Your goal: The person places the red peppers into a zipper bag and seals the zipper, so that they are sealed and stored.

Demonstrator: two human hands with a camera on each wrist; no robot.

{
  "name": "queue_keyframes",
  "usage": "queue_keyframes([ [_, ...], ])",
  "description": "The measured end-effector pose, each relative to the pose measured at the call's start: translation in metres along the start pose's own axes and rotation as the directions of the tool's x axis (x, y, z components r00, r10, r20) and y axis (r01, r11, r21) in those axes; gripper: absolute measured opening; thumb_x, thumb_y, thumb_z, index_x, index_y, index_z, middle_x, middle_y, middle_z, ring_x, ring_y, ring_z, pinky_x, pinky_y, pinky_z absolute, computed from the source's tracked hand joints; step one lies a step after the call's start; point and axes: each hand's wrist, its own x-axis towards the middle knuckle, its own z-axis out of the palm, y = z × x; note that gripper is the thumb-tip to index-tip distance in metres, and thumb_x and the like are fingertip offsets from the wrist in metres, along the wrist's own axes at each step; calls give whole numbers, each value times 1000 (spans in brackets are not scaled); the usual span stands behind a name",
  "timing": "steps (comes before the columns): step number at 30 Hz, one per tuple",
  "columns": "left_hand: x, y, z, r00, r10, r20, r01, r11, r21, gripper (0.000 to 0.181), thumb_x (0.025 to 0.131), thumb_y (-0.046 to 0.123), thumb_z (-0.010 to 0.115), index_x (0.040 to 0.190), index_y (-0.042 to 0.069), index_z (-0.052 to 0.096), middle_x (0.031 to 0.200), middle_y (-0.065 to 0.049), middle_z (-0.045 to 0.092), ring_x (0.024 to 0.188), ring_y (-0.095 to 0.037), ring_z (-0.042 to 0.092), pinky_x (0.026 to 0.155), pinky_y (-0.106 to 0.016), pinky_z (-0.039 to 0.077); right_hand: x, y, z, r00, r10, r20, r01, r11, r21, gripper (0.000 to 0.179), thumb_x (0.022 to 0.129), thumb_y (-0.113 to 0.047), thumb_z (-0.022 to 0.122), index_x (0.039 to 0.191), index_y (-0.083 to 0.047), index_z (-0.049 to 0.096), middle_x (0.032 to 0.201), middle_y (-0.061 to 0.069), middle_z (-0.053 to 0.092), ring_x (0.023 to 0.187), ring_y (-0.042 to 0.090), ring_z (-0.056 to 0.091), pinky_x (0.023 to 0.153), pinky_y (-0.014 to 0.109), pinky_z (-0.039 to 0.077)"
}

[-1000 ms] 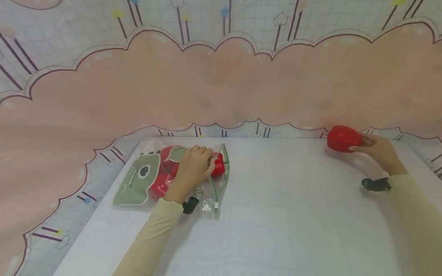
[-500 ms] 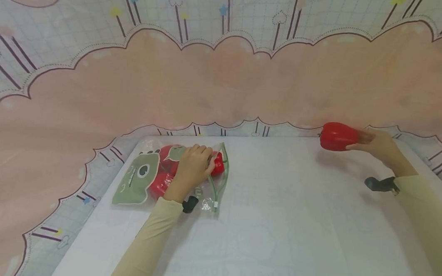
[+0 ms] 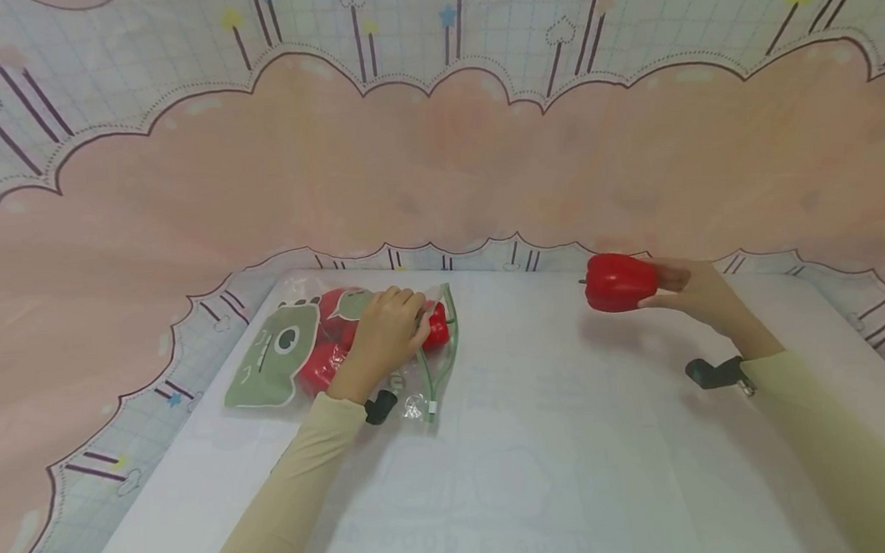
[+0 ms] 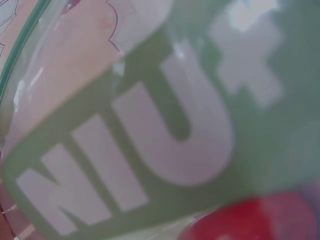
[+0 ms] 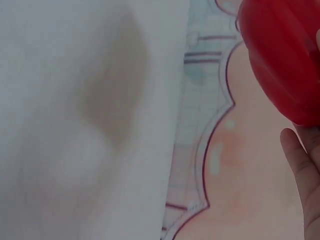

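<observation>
A clear zip bag (image 3: 267,365) with a green cartoon face lies at the table's far left. Red peppers show inside it, one red bell pepper (image 3: 437,325) near its green-edged mouth. My left hand (image 3: 389,334) grips the bag by this mouth end, its fingers curled over the plastic. In the left wrist view the bag's green print (image 4: 160,125) fills most of the picture, and the fingers are out of sight. Above the table at the right, my right hand (image 3: 687,293) holds another red bell pepper (image 3: 619,282) by its base, stem pointing left.
The white table (image 3: 526,439) runs under both arms. A patterned cloth (image 3: 437,168) hangs behind its far edge and down the left side. Each wrist carries a small dark camera, such as the right one (image 3: 714,373).
My right hand has carried the bell pepper leftward over the table, and its stem has turned into view on the left. The left hand and the bag have stayed in place.
</observation>
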Motion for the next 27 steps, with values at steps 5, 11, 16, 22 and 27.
queue_keyframes([
  [5, 0, -1, 0, 1000, 4, -3, -4, 1000, 1, 20, 82, 18, 64, 97, 5, 66, 90, -10, 70, 84, -24, 60, 81, -36, 52, 5, -19, 20, 999, -41, 24, 41, 999, 18, 74, 80, -25, 73, 140, 0, 39, 134, 26, 50, 122, 44, 50, 92, 52, 46],
  [11, -1, -1, 0, 1000, -4, 3, 4, 1000, -3, 21, 82, 18, 66, 98, 5, 66, 91, -10, 70, 84, -23, 60, 83, -36, 52, 13, -39, 49, 995, -83, 58, 81, 995, 51, 72, 76, -23, 76, 137, -2, 44, 133, 23, 53, 120, 40, 53, 92, 47, 48],
  [16, -1, -1, 0, 1000, -1, -4, 1, 1000, -4, 20, 82, 18, 65, 97, 5, 66, 90, -9, 70, 83, -23, 60, 82, -36, 52, 18, -53, 70, 990, -107, 86, 102, 993, 62, 70, 76, -19, 77, 136, -3, 46, 132, 21, 55, 119, 39, 55, 91, 46, 49],
  [22, -1, -2, 1, 999, 25, -38, -25, 1000, 7, 15, 82, 15, 62, 92, 5, 65, 84, -9, 69, 79, -23, 59, 77, -37, 52, 25, -61, 91, 978, -175, 110, 167, 982, 83, 68, 74, -17, 78, 134, -4, 49, 128, 20, 58, 116, 37, 58, 90, 48, 50],
  [27, -1, -2, 1, 999, 27, -44, -27, 1000, 5, 14, 82, 16, 63, 91, 5, 65, 83, -8, 68, 77, -22, 58, 76, -36, 52, 29, -68, 107, 975, -184, 127, 171, 980, 107, 68, 73, -15, 78, 134, -4, 49, 129, 19, 58, 117, 36, 57, 91, 48, 49],
])
